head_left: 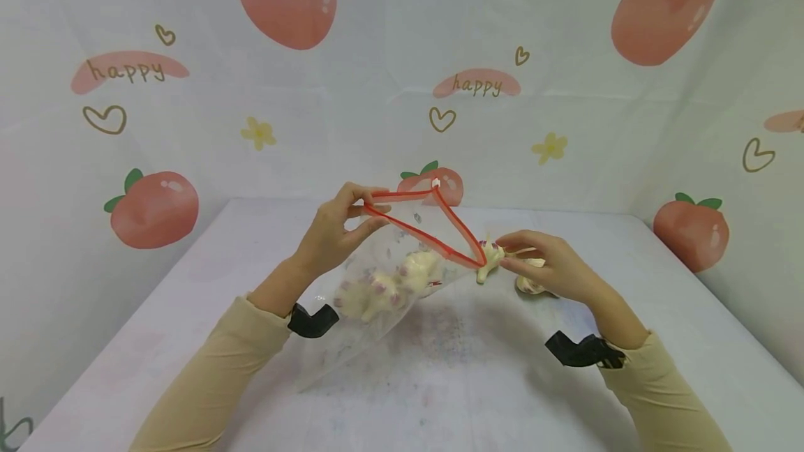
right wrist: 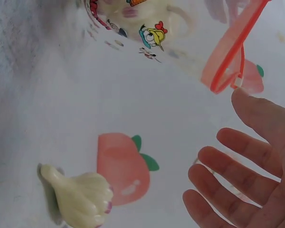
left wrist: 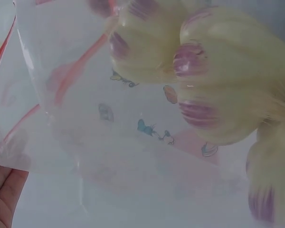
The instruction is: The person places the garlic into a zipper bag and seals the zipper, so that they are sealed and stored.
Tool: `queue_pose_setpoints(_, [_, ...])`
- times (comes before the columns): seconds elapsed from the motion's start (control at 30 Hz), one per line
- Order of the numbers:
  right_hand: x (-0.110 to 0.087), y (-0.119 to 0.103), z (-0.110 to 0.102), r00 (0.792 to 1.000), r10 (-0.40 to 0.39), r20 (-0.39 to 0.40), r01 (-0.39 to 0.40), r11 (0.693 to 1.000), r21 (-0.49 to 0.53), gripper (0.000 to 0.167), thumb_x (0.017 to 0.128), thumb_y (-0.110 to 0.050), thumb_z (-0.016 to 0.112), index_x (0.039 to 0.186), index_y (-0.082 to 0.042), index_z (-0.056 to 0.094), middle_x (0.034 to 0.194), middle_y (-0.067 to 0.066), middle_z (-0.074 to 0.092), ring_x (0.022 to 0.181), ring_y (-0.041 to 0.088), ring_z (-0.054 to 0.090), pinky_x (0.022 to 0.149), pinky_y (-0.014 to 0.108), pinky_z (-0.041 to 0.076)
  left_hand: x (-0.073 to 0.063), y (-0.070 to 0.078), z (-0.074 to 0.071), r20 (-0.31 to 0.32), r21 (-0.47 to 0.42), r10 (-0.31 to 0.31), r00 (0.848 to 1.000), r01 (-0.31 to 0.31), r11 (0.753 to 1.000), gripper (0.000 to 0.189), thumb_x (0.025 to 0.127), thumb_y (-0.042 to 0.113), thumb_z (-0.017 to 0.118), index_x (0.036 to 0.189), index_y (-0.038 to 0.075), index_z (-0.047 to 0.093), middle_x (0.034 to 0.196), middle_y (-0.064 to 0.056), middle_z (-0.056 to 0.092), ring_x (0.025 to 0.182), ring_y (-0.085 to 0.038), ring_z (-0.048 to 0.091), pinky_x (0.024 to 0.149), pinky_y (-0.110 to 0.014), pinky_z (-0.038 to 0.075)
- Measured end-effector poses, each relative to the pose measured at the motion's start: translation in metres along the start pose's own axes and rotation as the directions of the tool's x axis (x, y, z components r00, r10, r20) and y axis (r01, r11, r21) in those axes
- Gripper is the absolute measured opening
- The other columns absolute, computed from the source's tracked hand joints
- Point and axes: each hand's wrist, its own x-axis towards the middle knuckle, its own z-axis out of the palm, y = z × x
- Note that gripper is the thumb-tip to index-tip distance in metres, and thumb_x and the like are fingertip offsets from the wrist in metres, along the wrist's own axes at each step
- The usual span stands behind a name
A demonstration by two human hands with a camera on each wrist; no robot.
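My left hand (head_left: 333,229) pinches the red-edged rim of a clear zip bag (head_left: 358,337) and holds its mouth open. Several garlic bulbs (head_left: 383,291) with purple-tipped cloves lie inside the bag, large in the left wrist view. Fingers of my right hand (head_left: 549,264) reach toward the bag's lower corner, and their tips overlap the edge of a garlic bulb (head_left: 488,262) in the head view. The right wrist view has these fingers spread, nothing gripped between them. Another bulb (head_left: 534,283) sits partly hidden beneath that hand.
A pale cloth covers the table (head_left: 477,396) and rises as a backdrop (head_left: 377,103) printed with fruit, hearts and lettering. A white slider (head_left: 436,183) sits at the far peak of the bag's mouth. Black straps with mounts circle both wrists.
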Motion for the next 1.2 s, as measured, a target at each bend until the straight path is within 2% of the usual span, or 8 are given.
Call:
queue_pose_setpoints(0.23, [-0.004,0.006,-0.002,0.998,0.059,0.007,-0.059,0.998,-0.031,0.029,0.086,-0.008,0.065,0.114,-0.001,0.062,0.112,0.016,0.066,0.095,0.029,0.064,0.080,0.037,0.054,-0.001,0.002,0.006,0.021,0.015,0.005,1.000,-0.005,1.000,0.030,0.082,0.007,0.069,0.096,-0.002,0.044,0.118,-0.021,0.062,0.099,-0.028,0.065,0.086,-0.029,0.052])
queue_pose_setpoints(0.4, [-0.006,0.014,-0.004,0.996,0.092,0.019,-0.091,0.995,-0.037,0.030,0.086,-0.010,0.065,0.113,0.002,0.061,0.112,0.018,0.065,0.096,0.031,0.064,0.081,0.040,0.054,-0.002,0.002,0.011,0.034,0.024,-0.006,0.999,0.006,1.000,0.031,0.079,0.001,0.071,0.096,0.000,0.045,0.120,-0.019,0.062,0.100,-0.026,0.065,0.086,-0.028,0.052])
queue_pose_setpoints(0.77, [-0.015,0.033,-0.007,0.978,0.206,0.032,-0.205,0.978,-0.048,0.034,0.087,-0.014,0.066,0.115,0.004,0.059,0.117,0.022,0.062,0.102,0.038,0.061,0.084,0.047,0.051,-0.005,0.003,0.015,0.075,0.062,-0.057,0.996,0.053,0.997,0.032,0.079,0.002,0.071,0.097,0.002,0.044,0.121,-0.020,0.061,0.100,-0.027,0.066,0.086,-0.032,0.053])
queue_pose_setpoints(1.2, [-0.025,0.050,-0.012,0.966,0.258,0.035,-0.254,0.964,-0.081,0.043,0.084,-0.016,0.069,0.118,0.007,0.056,0.120,0.026,0.058,0.107,0.045,0.056,0.088,0.053,0.047,-0.006,0.002,0.016,0.061,0.057,-0.030,0.998,0.026,0.998,0.032,0.078,0.003,0.073,0.098,0.001,0.048,0.117,-0.017,0.063,0.100,-0.025,0.064,0.088,-0.033,0.052])
